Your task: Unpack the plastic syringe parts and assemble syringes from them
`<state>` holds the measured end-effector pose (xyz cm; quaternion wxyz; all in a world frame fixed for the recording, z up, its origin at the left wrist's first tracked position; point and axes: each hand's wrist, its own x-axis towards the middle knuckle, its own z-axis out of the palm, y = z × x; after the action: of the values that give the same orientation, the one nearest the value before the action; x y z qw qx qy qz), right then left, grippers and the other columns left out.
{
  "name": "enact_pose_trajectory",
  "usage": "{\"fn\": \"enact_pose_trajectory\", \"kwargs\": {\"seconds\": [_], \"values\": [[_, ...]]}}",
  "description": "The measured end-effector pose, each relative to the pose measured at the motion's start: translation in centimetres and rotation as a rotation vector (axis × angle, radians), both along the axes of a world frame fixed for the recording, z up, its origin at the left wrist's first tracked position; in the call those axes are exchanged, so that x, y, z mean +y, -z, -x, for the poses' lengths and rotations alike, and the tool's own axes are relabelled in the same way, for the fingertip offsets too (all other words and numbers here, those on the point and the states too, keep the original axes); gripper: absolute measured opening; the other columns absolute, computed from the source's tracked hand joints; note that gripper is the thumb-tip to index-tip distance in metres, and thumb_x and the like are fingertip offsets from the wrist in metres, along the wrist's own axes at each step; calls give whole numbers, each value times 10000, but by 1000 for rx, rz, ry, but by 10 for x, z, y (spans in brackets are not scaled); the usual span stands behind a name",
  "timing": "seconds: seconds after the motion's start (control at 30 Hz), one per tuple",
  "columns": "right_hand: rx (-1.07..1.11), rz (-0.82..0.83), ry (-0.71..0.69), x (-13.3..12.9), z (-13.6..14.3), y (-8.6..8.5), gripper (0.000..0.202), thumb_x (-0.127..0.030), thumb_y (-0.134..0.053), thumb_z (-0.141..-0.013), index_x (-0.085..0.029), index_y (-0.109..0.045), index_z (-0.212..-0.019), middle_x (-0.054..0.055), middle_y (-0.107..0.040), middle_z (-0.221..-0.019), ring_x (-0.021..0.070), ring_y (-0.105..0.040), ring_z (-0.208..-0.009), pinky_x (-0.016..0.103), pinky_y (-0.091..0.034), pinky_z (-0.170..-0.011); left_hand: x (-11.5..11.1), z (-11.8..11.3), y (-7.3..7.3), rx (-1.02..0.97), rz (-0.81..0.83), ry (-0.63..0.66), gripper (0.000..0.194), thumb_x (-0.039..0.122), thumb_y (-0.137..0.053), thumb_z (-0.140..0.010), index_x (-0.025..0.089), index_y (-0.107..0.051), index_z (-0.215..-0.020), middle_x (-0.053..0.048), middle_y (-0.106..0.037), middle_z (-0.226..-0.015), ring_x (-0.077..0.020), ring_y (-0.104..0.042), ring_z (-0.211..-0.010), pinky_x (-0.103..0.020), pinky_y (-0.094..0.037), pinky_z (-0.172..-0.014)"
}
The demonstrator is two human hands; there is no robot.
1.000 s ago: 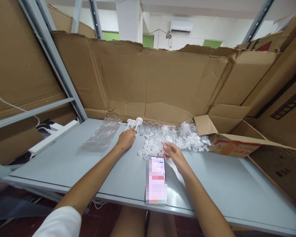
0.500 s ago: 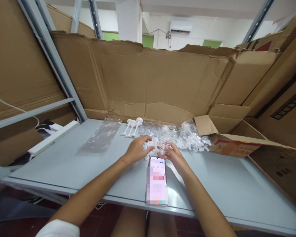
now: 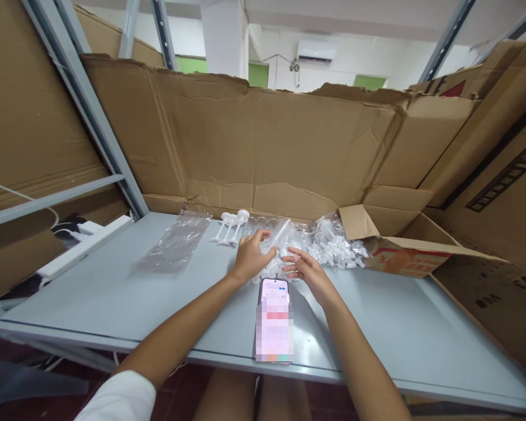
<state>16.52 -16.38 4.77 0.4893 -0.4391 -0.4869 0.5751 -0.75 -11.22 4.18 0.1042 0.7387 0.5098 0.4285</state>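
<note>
A clear ribbed plastic tube (image 3: 282,233) slants up and to the right, its lower end between the thumb and fingers of my left hand (image 3: 251,257). My right hand (image 3: 309,270) hovers just right of it, fingers apart, with nothing visible in its grasp. Beneath and between both hands lies a pile of small white plastic parts (image 3: 272,269), partly hidden by my fingers. Behind my left hand stand more clear ribbed tubes (image 3: 260,223). To their left are several white plungers with round heads (image 3: 234,225), laid side by side.
A phone (image 3: 275,321) with a lit screen lies in front of my hands. Bags of white parts (image 3: 335,242) sit beside an open cardboard box (image 3: 403,260) at right. A flat clear bag (image 3: 175,242) and a power strip (image 3: 85,248) are at left. Cardboard (image 3: 254,134) walls the back.
The clear tube has gone from my right hand to my left and now tilts up to the right. My right hand has let go and its fingers have spread. The view has shifted slightly.
</note>
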Motion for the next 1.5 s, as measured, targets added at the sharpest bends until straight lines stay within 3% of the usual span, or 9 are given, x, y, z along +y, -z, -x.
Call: {"fn": "enact_pose_trajectory", "kwargs": {"seconds": [0.1,0.2,0.47,0.7,0.8,1.0,1.2,1.33,1.5], "values": [[-7,-19,0,3,-6,1,382,-447,-594,-730,-193,-604,-1016,86,-645,-974,174,-630,-773,316,-482,-708,34,12,1,42,8,-247,316,352,-521,-740,216,-487,-1024,-58,-624,-1019,-222,-540,-977,-386,-311,-906],[16,-33,-7,5,-9,2,382,-468,-581,-734,-182,-610,-987,87,-651,-939,173,-631,-750,316,-480,-703,60,20,5,149,-4,-387,384,362,-518,-736,199,-469,-1079,-93,-635,-988,-264,-520,-992,-416,-289,-885],[-26,-72,62,5,-11,1,360,-473,-583,-718,-184,-612,-931,65,-643,-855,158,-613,-686,321,-470,-685,78,13,13,367,-40,-372,334,367,-457,-780,130,-506,-1011,-150,-625,-967,-294,-495,-1007,-457,-213,-912],[-746,-410,412,11,-25,11,333,-404,-462,-788,-197,-589,-1016,85,-629,-947,218,-562,-848,359,-423,-753,71,10,14,364,-48,-383,398,403,-466,-786,171,-487,-1108,-132,-585,-1050,-288,-488,-1004,-439,-243,-905],[-945,-429,439,15,-33,15,353,-355,-436,-799,-191,-567,-1083,103,-608,-1047,237,-548,-915,360,-412,-764,60,10,15,336,-55,-311,372,354,-478,-784,198,-493,-1121,-124,-554,-1122,-278,-463,-1046,-432,-235,-927],[-1153,-230,357,21,-38,23,438,-283,-420,-815,-122,-476,-1219,151,-637,-961,254,-595,-824,343,-412,-718,29,15,13,328,-52,-197,237,305,-486,-784,226,-559,-995,-82,-565,-1091,-245,-462,-1055,-419,-241,-953],[-1377,-217,309,23,-33,30,552,-136,-444,-768,-145,-380,-1317,186,-494,-1220,300,-559,-986,335,-401,-725,4,17,12,307,-52,-69,203,324,-492,-794,233,-579,-954,-55,-602,-1032,-232,-487,-1028,-422,-265,-954],[-1483,-203,311,28,-31,35,518,-106,-429,-774,-159,-425,-1290,173,-455,-1263,283,-575,-964,313,-406,-701,0,6,21,348,-64,149,299,353,-470,-815,252,-552,-1084,-44,-568,-1161,-219,-438,-1131,-424,-227,-1007],[-1556,-244,355,30,-29,36,375,-158,-431,-810,-223,-559,-1156,117,-542,-1125,225,-591,-883,269,-405,-651,11,-23,30,437,-40,353,418,417,-421,-839,290,-451,-1236,-26,-423,-1348,-223,-334,-1250,-461,-121,-1064]]}}
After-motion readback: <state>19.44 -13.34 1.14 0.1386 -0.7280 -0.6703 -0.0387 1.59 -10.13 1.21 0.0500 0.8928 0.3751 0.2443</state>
